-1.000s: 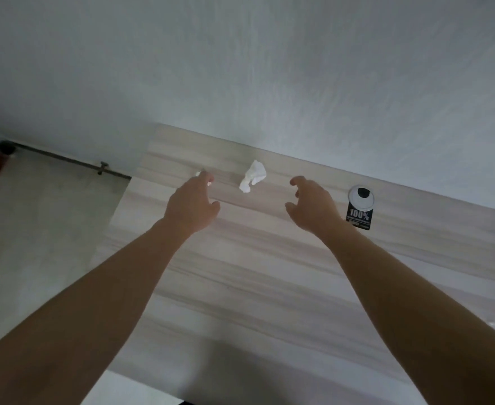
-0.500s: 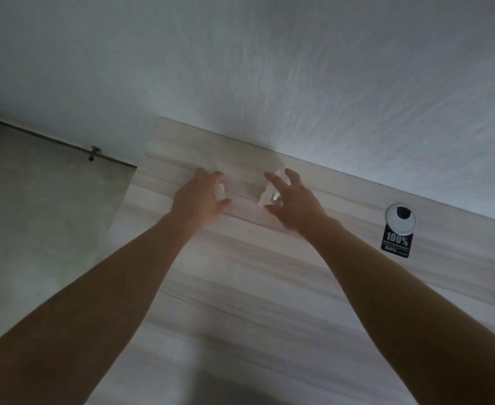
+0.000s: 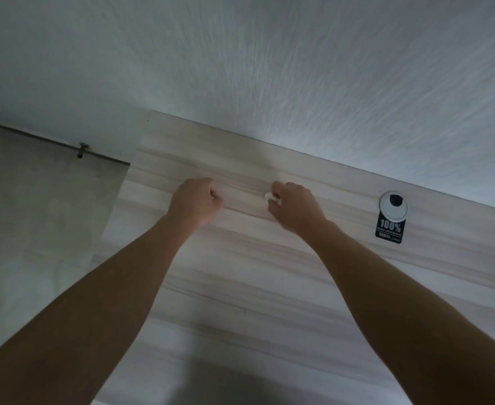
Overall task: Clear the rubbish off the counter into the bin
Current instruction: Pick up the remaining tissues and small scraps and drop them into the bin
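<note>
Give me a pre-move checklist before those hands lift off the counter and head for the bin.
1. Right hand closed on the white paper scrap: ok.
2. Left hand holding rubbish: cannot tell, fist closed, nothing shows.
3. Bin in view: not ok, none in frame.
4. Counter free of loose rubbish: ok where visible.
5. Black tag by the round cable cap, rubbish or fixture: cannot tell.

**Rubbish in hand at the back of the counter**

A small wad of white tissue (image 3: pixel 270 197) is almost wholly hidden inside the closed right hand (image 3: pixel 294 207); only a crumpled white edge peeks out between the curled fingers. It sits low over the pale, wood-grained counter (image 3: pixel 255 287), near the back edge by the wall. The left hand (image 3: pixel 195 203) is closed in a fist just beside it; whether it holds any scrap cannot be told.
</note>
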The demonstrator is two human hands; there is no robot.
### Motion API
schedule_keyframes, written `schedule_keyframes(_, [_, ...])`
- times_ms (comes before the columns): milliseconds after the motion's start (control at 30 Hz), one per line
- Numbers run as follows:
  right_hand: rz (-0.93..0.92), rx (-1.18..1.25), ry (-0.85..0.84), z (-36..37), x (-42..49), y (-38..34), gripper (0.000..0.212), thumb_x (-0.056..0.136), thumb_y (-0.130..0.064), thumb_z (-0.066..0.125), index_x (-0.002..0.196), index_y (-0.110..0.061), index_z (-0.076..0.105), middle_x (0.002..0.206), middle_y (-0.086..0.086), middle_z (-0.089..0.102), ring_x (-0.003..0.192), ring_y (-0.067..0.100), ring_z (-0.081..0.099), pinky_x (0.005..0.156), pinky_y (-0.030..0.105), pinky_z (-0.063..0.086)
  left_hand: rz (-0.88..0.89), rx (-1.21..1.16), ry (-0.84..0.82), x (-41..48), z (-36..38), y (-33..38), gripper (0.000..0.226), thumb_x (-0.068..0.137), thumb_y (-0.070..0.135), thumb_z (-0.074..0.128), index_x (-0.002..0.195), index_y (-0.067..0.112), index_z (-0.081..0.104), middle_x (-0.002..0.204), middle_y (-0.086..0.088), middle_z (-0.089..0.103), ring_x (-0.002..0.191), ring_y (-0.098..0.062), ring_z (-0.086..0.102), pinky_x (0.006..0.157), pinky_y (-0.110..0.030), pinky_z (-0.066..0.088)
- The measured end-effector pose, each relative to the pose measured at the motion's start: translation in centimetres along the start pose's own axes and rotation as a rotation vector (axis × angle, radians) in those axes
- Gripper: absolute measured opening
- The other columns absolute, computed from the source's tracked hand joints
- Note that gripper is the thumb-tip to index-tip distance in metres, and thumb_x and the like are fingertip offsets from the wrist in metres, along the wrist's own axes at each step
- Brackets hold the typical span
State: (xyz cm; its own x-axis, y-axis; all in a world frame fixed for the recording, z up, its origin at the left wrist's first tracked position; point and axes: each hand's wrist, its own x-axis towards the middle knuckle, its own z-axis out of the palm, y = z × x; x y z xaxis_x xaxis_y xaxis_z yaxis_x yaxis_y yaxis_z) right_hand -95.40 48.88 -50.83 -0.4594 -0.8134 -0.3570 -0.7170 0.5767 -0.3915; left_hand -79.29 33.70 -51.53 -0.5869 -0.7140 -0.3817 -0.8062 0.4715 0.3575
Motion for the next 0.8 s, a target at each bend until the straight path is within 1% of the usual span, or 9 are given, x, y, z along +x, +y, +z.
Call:
schedule_keyframes(100, [0.018, 0.011, 0.013, -0.8, -1.2, -0.4, 0.011, 0.088, -0.021, 0.052, 0.084, -0.012, 0.047, 0.071, 0.006, 0.053, 0.065, 0.028, 0.052, 0.055, 0.032, 0.039, 0.003, -0.01, -0.015, -1.2, -0.9, 0.4, 0.012, 0.075, 0.019, 0.056, 0.067, 0.021, 0.048, 0.069, -0.006, 0.055, 0.07, -0.029, 0.053, 0.061, -0.028, 0.036])
schedule_keyframes(167, [0.027, 0.024, 0.039, -1.6, -2.3, -0.6, 0.007, 0.088, -0.018, 0.051, 0.089, -0.012, 0.048, 0.07, 0.005, 0.055, 0.064, 0.027, 0.053, 0.055, 0.033, 0.042, 0.028, -0.011, -0.013, -2.1, -1.5, 0.9, 0.012, 0.075, 0.02, 0.056, 0.066, 0.022, 0.048, 0.066, -0.002, 0.053, 0.069, -0.027, 0.052, 0.06, -0.028, 0.035])
schedule_keyframes(267, [0.028, 0.032, 0.074, -2.8, -4.2, -0.7, 0.017, 0.089, -0.019, 0.05, 0.105, -0.014, 0.055, 0.075, 0.004, 0.058, 0.068, 0.025, 0.054, 0.06, 0.031, 0.043, 0.076, -0.01, -0.001, -3.7, -2.6, 1.9, 0.015, 0.077, 0.022, 0.058, 0.066, 0.023, 0.048, 0.062, 0.002, 0.052, 0.065, -0.024, 0.053, 0.057, -0.028, 0.033])
schedule_keyframes(333, [0.035, 0.031, 0.106, -3.5, -5.4, -0.8, 0.023, 0.088, -0.02, 0.05, 0.107, -0.014, 0.062, 0.083, 0.006, 0.063, 0.074, 0.025, 0.055, 0.064, 0.03, 0.042, 0.113, -0.007, 0.023, -5.0, -3.4, 2.6, 0.014, 0.078, 0.023, 0.058, 0.067, 0.022, 0.049, 0.062, 0.002, 0.053, 0.064, -0.023, 0.052, 0.056, -0.028, 0.032])
schedule_keyframes(400, [0.057, 0.04, 0.135, -4.1, -6.9, -0.7, 0.023, 0.088, -0.021, 0.051, 0.104, -0.014, 0.066, 0.086, 0.007, 0.064, 0.075, 0.024, 0.054, 0.065, 0.03, 0.042, 0.161, 0.004, 0.048, -6.4, -3.9, 3.3, 0.013, 0.08, 0.024, 0.058, 0.071, 0.019, 0.051, 0.063, 0.001, 0.054, 0.062, -0.021, 0.052, 0.054, -0.028, 0.032])
schedule_keyframes(533, [0.093, 0.017, 0.203, -5.4, -10.6, -0.7, 0.02, 0.089, -0.028, 0.055, 0.094, -0.012, 0.065, 0.077, 0.003, 0.058, 0.073, 0.024, 0.053, 0.062, 0.029, 0.038, 0.238, 0.0, 0.081, -9.0, -4.6, 4.9, 0.015, 0.08, 0.027, 0.059, 0.07, 0.019, 0.05, 0.064, 0.0, 0.055, 0.062, -0.022, 0.053, 0.054, -0.028, 0.035])
schedule_keyframes(633, [0.137, 0.013, 0.238, -6.2, -13.6, -0.5, 0.02, 0.088, -0.029, 0.055, 0.086, -0.01, 0.063, 0.075, 0.005, 0.06, 0.073, 0.026, 0.055, 0.061, 0.031, 0.043, 0.305, 0.007, 0.1, -11.0, -4.8, 6.1, 0.015, 0.081, 0.027, 0.059, 0.071, 0.018, 0.051, 0.062, 0.002, 0.053, 0.059, -0.017, 0.05, 0.051, -0.027, 0.031])
schedule_keyframes(700, [0.175, 0.01, 0.27, -6.8, -15.9, -0.1, 0.019, 0.086, -0.027, 0.055, 0.082, -0.01, 0.061, 0.071, 0.005, 0.058, 0.071, 0.027, 0.055, 0.059, 0.031, 0.043, 0.339, 0.0, 0.105, -12.4, -4.7, 7.0, 0.013, 0.079, 0.027, 0.059, 0.072, 0.018, 0.052, 0.062, 0.003, 0.053, 0.06, -0.018, 0.049, 0.05, -0.027, 0.029])
schedule_keyframes(800, [0.226, 0.001, 0.299, -7.4, -19.3, 0.6, 0.018, 0.086, -0.026, 0.054, 0.081, -0.009, 0.058, 0.073, 0.005, 0.058, 0.071, 0.026, 0.054, 0.059, 0.031, 0.043, 0.36, -0.009, 0.146, -14.4, -4.5, 8.4, 0.013, 0.077, 0.028, 0.06, 0.071, 0.019, 0.052, 0.063, 0.001, 0.055, 0.065, -0.023, 0.052, 0.057, -0.029, 0.033])
